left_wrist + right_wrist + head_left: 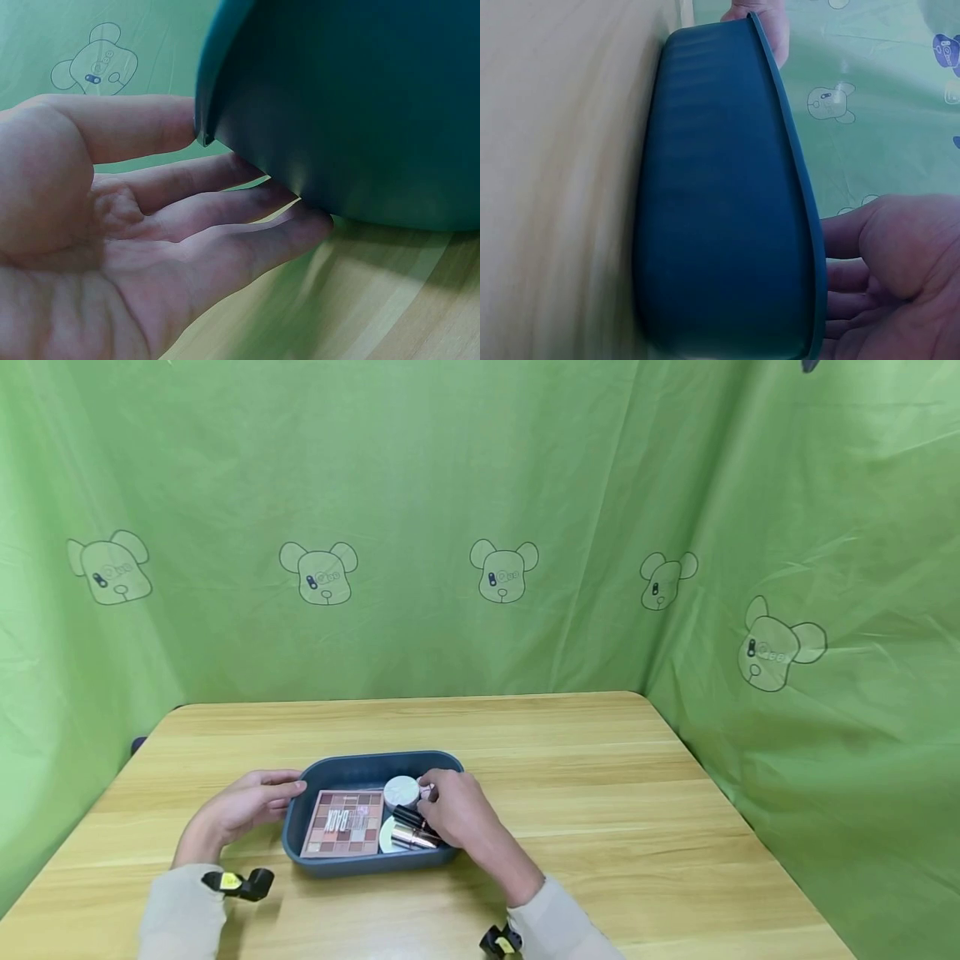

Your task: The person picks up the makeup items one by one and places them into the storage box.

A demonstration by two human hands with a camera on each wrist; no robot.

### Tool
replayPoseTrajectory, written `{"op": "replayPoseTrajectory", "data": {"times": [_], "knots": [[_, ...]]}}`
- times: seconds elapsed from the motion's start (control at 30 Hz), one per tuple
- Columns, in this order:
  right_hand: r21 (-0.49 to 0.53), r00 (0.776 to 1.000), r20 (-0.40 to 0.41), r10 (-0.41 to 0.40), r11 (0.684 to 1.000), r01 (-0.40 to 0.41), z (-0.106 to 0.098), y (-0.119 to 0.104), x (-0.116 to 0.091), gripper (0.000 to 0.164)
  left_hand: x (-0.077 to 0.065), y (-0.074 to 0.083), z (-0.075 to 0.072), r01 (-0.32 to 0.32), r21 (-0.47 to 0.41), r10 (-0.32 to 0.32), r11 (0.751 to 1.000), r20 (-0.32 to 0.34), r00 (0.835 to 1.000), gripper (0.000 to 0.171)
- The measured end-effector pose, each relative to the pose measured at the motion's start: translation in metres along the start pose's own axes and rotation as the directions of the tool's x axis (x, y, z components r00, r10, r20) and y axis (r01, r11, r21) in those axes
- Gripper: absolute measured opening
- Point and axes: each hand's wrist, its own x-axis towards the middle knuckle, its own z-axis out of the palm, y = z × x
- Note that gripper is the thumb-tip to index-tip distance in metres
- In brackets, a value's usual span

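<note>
A dark blue tray (367, 866) with rounded corners stands on the table. At its left end my left hand (251, 802) rests its thumb at the rim, fairly straight fingers touching the outer wall; the left wrist view shows this hand (172, 202) close up. Inside the tray, my right hand (461, 810) pinches a small pale round item (426, 792), mostly covered by the fingers. Beside it sit a round white container (401, 792), a black tube (407, 816), a shiny lipstick tube (412, 837) and a pale round compact (386, 837). An eyeshadow palette (343, 824) fills the left part.
The wooden table (637, 827) extends around the tray on all sides. Green curtains (420, 635) with bear-head drawings hang behind the table and along its sides. Dark wrist cameras (258, 884) are strapped over both sleeves.
</note>
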Motion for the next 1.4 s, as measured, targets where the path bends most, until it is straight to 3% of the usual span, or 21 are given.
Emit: {"op": "replayPoseTrajectory", "data": {"times": [0.33,0.73,1.1,1.4], "knots": [[-0.001,0.998,-0.067,-0.012,1.0,0.012,-0.007,0.003,0.002,0.022,0.0,0.0,0.0,0.01,0.005,-0.01,1.0,-0.011,1.0,0.064],[0.054,0.996,-0.071,0.046,0.998,-0.042,-0.015,0.008,0.003,0.027,0.001,0.001,0.002,0.005,0.004,-0.005,1.0,-0.019,1.0,0.062],[0.078,0.974,-0.219,0.064,0.996,-0.048,-0.023,0.017,0.007,0.034,0.0,0.002,0.001,0.007,0.007,-0.007,1.0,-0.028,1.0,0.061],[0.075,0.969,-0.201,0.141,0.989,-0.128,-0.025,0.026,0.008,0.042,0.0,0.002,0.002,0.013,0.009,-0.013,1.0,-0.028,1.0,0.061]]}}
